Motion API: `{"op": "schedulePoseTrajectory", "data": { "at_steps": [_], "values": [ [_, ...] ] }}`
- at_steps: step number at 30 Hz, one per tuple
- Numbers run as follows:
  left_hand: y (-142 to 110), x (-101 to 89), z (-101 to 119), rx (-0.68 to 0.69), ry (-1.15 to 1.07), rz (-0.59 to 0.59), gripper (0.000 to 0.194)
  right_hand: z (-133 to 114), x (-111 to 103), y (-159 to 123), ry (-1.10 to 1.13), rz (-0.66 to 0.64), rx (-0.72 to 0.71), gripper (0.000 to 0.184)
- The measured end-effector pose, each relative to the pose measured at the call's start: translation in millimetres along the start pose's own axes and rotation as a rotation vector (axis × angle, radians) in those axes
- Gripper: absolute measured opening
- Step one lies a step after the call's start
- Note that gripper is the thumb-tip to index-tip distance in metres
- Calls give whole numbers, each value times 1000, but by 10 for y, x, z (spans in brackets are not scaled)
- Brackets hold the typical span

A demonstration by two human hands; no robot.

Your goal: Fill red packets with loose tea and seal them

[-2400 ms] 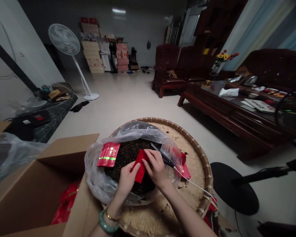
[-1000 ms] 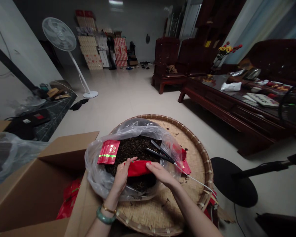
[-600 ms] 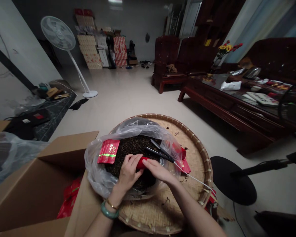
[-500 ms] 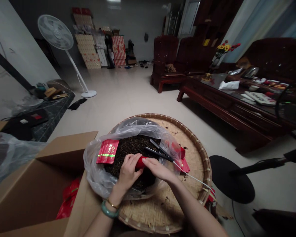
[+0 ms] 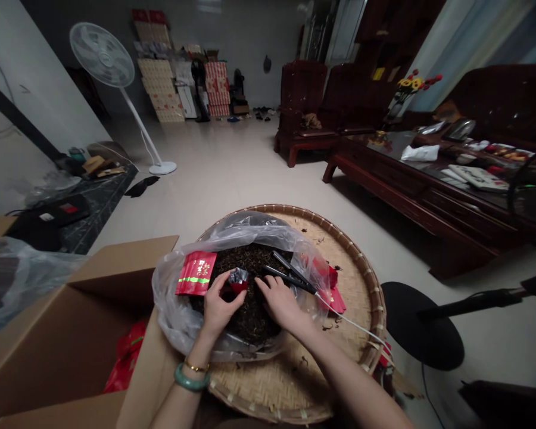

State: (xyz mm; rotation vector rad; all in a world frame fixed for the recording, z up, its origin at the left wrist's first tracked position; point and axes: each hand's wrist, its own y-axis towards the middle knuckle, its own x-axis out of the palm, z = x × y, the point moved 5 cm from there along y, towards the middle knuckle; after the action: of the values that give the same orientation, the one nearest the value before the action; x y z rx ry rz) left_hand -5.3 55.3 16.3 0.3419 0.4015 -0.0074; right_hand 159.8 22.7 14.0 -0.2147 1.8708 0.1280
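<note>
The left hand (image 5: 220,301) pinches a small red foil pouch with a silvery, crumpled top (image 5: 239,279) between thumb and curled fingers, above the dark, loose dried leaves (image 5: 251,322) in a clear plastic bag with a rumpled rim (image 5: 166,298). The silvery top faces up and looks parted, though whether anything is inside is too small to tell. Thin foil like this probably buckles easily, so a harder squeeze could crush the mouth flat, while a looser one could let the pouch tip over into the leaves. The fingers of the right hand (image 5: 282,304) are slightly spread and bent down over the leaves beside the pouch, seemingly gripping nothing; a sideways sweep from there could knock the pouch. Just beyond those fingertips lies a black two-armed clamp tool (image 5: 295,279), its arms parted; whether they touch it cannot be told. If it is a heated sealer, and if it is hot, a brushing knuckle could be burned or the bag's film softened. Its white cord (image 5: 361,330) runs across the round woven bamboo tray (image 5: 378,310), so a snag by the right forearm could drag the tool. The stack of red packets with a green stripe (image 5: 195,274) leans on the bag's left side, near the left hand, and a tug on that plastic could slide it into the leaves
</note>
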Motion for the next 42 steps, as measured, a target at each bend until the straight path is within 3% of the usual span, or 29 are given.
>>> {"op": "schedulePoseTrajectory", "data": {
  "at_steps": [3,8,14,20,25,28,33,35,42],
  "values": [
    [-8,-23,-24,-50,-36,19,46,-85,17,65,-76,-63,-27,51],
    [8,-60,-21,-81,-85,47,45,-230,-5,119,-46,-71,-100,71],
    [40,-118,-42,-73,-92,70,45,-316,41,153,-58,-186,-107,47],
    [36,-136,-53,-63,-72,67,47,-334,42,170,-91,-185,-130,53],
    [39,-126,-32,-50,-63,45,45,-324,32,184,-80,-207,-128,42],
    [37,-131,-34,-43,-60,52,45,-266,12,180,-42,-184,-122,36],
    [26,-105,-49,-29,-62,69,44,-230,95,171,-4,-179,-126,41],
    [26,-98,-54,-19,-68,70,44,-213,118,181,52,-174,-123,33],
    [47,-134,-71,-5,-71,73,42,60,-69,224,548,102,-52,15]
  ]
}}
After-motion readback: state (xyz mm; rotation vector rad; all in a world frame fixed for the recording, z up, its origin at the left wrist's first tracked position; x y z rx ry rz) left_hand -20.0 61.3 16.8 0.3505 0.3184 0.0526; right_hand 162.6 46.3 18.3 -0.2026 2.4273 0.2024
